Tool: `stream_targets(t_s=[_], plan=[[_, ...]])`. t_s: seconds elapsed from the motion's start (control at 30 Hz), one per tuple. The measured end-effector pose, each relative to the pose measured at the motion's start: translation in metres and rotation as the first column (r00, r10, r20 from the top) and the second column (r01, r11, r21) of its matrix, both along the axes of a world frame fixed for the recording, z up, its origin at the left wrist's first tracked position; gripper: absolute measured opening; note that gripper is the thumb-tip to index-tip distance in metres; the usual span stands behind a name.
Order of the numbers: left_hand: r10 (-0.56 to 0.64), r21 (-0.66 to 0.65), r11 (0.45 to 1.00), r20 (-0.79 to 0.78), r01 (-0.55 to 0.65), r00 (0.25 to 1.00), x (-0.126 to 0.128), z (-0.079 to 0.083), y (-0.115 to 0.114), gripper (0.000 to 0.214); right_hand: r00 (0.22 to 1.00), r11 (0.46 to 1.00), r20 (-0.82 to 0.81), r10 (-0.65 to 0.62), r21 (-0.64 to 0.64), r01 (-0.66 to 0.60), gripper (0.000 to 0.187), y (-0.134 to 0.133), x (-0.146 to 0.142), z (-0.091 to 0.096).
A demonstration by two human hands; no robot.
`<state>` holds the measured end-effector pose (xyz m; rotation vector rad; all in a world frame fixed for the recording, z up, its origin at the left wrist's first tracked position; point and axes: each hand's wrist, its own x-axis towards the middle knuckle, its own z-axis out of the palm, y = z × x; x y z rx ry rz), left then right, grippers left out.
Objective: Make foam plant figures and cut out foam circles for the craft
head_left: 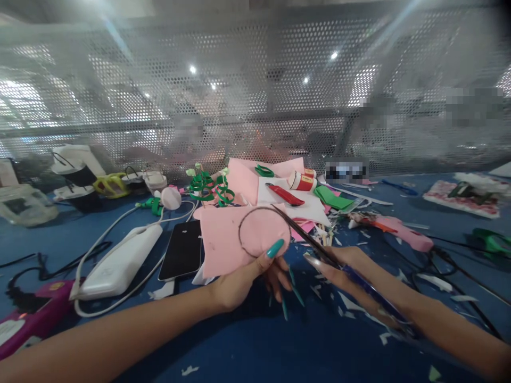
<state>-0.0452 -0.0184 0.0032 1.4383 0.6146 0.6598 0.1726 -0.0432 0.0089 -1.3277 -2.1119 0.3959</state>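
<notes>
A sheet of pink paper (221, 234) with a dark circle drawn on it is gripped by my left hand (249, 276). The thumb presses on its face at the circle's lower right, while the fingers go behind and below. My right hand (355, 271) is closed round scissors (315, 244) with dark blades and blue handles. The blades point up and left, along the right side of the circle; their tips are at its upper right. Whether they bite into the paper at this instant I cannot tell.
A black phone (181, 250) and a white power bank (122, 260) with cables lie left. Behind the paper are a red utility knife (285, 194), green paper (333, 197) and green paper curls (203, 187). A pink glue gun (403, 231) lies right, among scattered scraps.
</notes>
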Motion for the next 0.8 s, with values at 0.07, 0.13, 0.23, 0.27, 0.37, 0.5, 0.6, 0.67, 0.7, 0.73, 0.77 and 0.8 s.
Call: stream_targets(t_s=[0.07, 0.13, 0.23, 0.27, 0.37, 0.5, 0.6, 0.67, 0.7, 0.73, 0.77, 0.8], plan=[[0.0, -0.009, 1.0, 0.006, 0.0, 1.0, 0.0, 0.0, 0.0, 0.048, 1.0, 0.999, 0.002, -0.002, -0.038, 0.002, 0.04, 0.001, 0.002, 0.001], [0.003, -0.007, 1.0, 0.0, -0.003, 1.0, 0.0, 0.0, 0.0, 0.05, 1.0, 0.998, 0.001, -0.013, -0.055, 0.013, 0.039, 0.001, 0.004, 0.001], [0.014, 0.01, 1.0, -0.029, -0.013, 0.999, 0.0, 0.002, 0.0, 0.052, 1.0, 0.996, 0.008, -0.006, -0.089, 0.007, 0.039, 0.001, 0.006, 0.002], [0.017, 0.017, 1.0, -0.038, -0.017, 0.999, 0.0, 0.002, -0.001, 0.052, 1.0, 0.995, 0.007, -0.003, -0.104, 0.004, 0.039, 0.001, 0.006, 0.003], [0.032, 0.032, 0.999, -0.046, -0.03, 0.998, 0.0, 0.004, -0.001, 0.052, 1.0, 0.991, -0.021, 0.016, -0.131, -0.019, 0.038, 0.0, 0.007, 0.006], [0.072, 0.033, 0.997, -0.017, -0.072, 0.997, 0.002, 0.004, -0.001, 0.05, 0.999, 0.991, -0.035, 0.007, -0.131, -0.011, 0.038, -0.001, 0.007, 0.01], [0.163, 0.043, 0.986, 0.011, -0.164, 0.986, 0.002, 0.002, 0.0, 0.044, 1.0, 0.991, -0.02, -0.001, -0.133, -0.001, 0.039, -0.001, 0.008, 0.012], [0.216, 0.054, 0.975, 0.013, -0.217, 0.976, 0.003, 0.001, 0.002, 0.047, 1.0, 0.992, -0.014, 0.002, -0.13, -0.004, 0.038, -0.001, 0.009, 0.012], [0.225, 0.06, 0.973, -0.001, -0.224, 0.974, 0.003, 0.001, 0.002, 0.05, 1.0, 0.992, -0.013, 0.006, -0.127, -0.007, 0.038, -0.001, 0.009, 0.011], [0.221, 0.063, 0.974, -0.024, -0.219, 0.975, 0.003, 0.001, 0.002, 0.053, 1.0, 0.992, -0.009, 0.01, -0.122, -0.011, 0.037, -0.001, 0.009, 0.011], [0.21, 0.064, 0.976, -0.045, -0.207, 0.977, 0.003, 0.002, 0.003, 0.056, 1.0, 0.993, -0.006, 0.014, -0.117, -0.015, 0.037, -0.001, 0.009, 0.011], [0.198, 0.062, 0.979, -0.065, -0.194, 0.978, 0.003, 0.003, 0.002, 0.057, 1.0, 0.993, -0.006, 0.02, -0.114, -0.02, 0.036, -0.001, 0.009, 0.011]])
